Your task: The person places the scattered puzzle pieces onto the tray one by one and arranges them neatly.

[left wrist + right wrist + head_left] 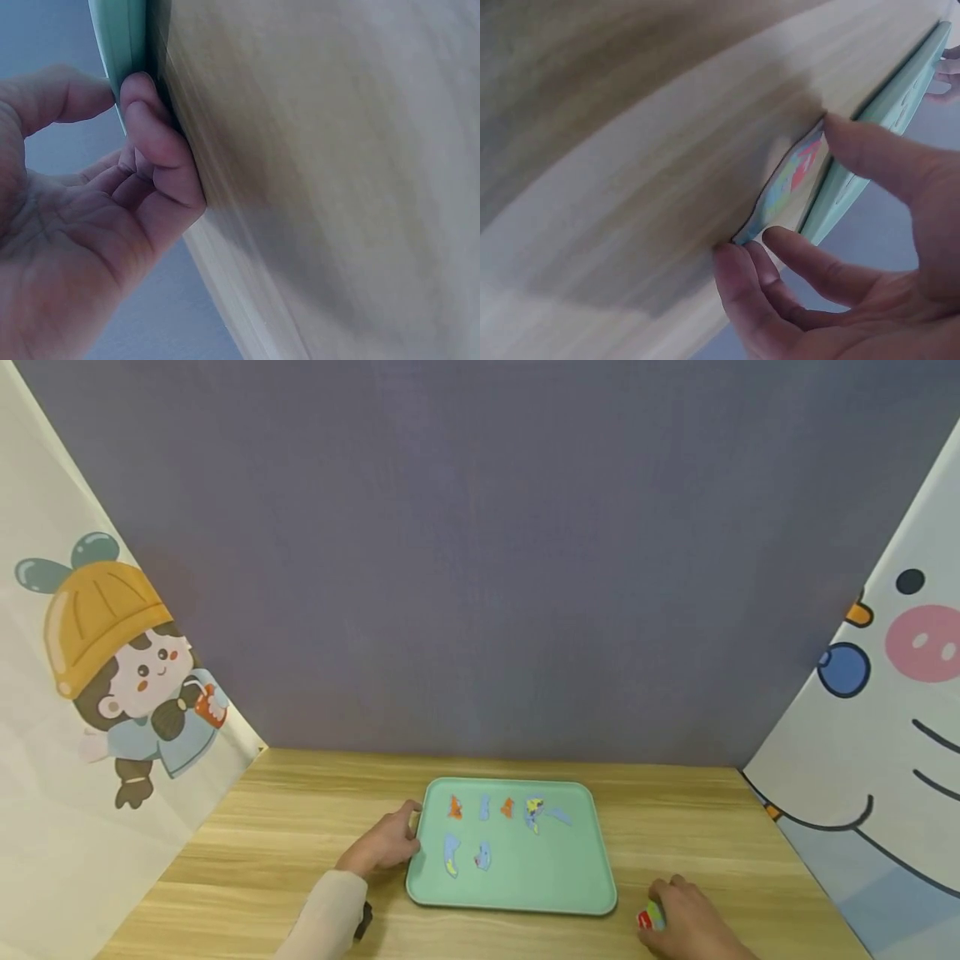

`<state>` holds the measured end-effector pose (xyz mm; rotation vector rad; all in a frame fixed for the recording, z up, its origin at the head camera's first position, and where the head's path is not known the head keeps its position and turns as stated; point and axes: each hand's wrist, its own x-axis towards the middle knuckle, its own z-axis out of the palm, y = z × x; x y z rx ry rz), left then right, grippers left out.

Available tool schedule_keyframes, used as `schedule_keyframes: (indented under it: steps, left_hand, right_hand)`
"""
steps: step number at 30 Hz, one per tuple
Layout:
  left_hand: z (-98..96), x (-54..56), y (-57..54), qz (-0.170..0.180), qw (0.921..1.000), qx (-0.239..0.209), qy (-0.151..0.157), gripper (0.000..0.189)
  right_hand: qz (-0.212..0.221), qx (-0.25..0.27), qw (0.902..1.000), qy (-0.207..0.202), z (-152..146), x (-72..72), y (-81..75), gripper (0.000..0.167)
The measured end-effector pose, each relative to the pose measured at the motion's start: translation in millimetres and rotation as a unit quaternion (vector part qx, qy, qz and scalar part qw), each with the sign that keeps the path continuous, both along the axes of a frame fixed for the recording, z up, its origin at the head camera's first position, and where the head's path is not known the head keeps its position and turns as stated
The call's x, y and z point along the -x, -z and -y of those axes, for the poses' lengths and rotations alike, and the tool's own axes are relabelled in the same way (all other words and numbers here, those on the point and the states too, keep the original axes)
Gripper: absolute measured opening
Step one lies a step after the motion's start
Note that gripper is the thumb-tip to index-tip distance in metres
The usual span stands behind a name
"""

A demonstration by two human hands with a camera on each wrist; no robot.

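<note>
A mint-green tray [543,885] lies on the wooden table. At its left rim, my left hand [386,843] grips the edge, the thumb and curled index finger meeting the tray wall [124,37] in the left wrist view. Right of the tray's near right corner, my right hand [693,920] holds a thin flat colourful piece [789,182], green, blue and red, between thumb and fingertips, close to the tabletop. Several flat cut-out pieces lie apart on the tray, among them an orange piece [455,807], a blue-yellow piece [451,853] and a pale blue piece [559,816].
The wooden tabletop [285,827] surrounds the tray. A grey panel [480,568] stands behind it. Side panels carry a cartoon child [150,668] on the left and a pig-nosed cartoon [930,643] on the right.
</note>
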<state>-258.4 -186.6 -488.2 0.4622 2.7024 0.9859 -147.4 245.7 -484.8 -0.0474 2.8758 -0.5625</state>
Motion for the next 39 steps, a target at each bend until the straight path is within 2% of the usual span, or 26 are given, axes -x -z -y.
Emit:
schedule_keyframes:
  steps: [9,12,17,21,25,28,30,36,39]
  left_hand:
    - [-0.2,-0.4,-1.7,0.002,1.0000,0.003,-0.001,0.060]
    - [-0.4,-1.6,-1.8,0.004,1.0000,0.001,-0.001,0.060]
    - [0.1,-1.9,-0.9,0.003,1.0000,0.002,0.000,0.060]
    - [0.6,-1.5,-0.3,0.004,1.0000,0.000,0.000,0.060]
    - [0.8,-1.5,0.1,0.002,1.0000,0.001,-0.001,0.061]
    - [0.8,-1.7,0.1,0.001,1.0000,0.005,-0.001,0.061]
    - [0.8,-1.7,0.1,0.001,1.0000,0.007,-0.001,0.061]
    - [0.1,-1.1,-0.8,0.002,1.0000,0.005,0.000,0.060]
    - [-0.5,-0.1,-0.9,0.004,1.0000,0.007,-0.002,0.060]
  right_hand:
    - [-0.021,0.017,0.9996,0.006,2,-2.2,1.5,0.046]
    - [-0.052,0.027,0.9982,0.016,0,-4.3,4.2,0.045]
    - [-0.134,0.045,0.9893,0.035,-4,-7.0,1.1,0.043]
    - [-0.208,0.064,0.9753,0.038,0,-7.7,-9.4,0.039]
    - [-0.295,0.088,0.9511,0.023,9,-5.7,-17.5,0.037]
    - [-0.329,0.109,0.9380,0.004,18,-1.6,-19.9,0.037]
    - [-0.327,0.127,0.9366,-0.008,26,1.7,-20.5,0.036]
    - [-0.274,0.155,0.9481,-0.041,54,14.6,-18.9,0.032]
    - [-0.264,0.153,0.9501,-0.066,68,24.5,-15.0,0.030]
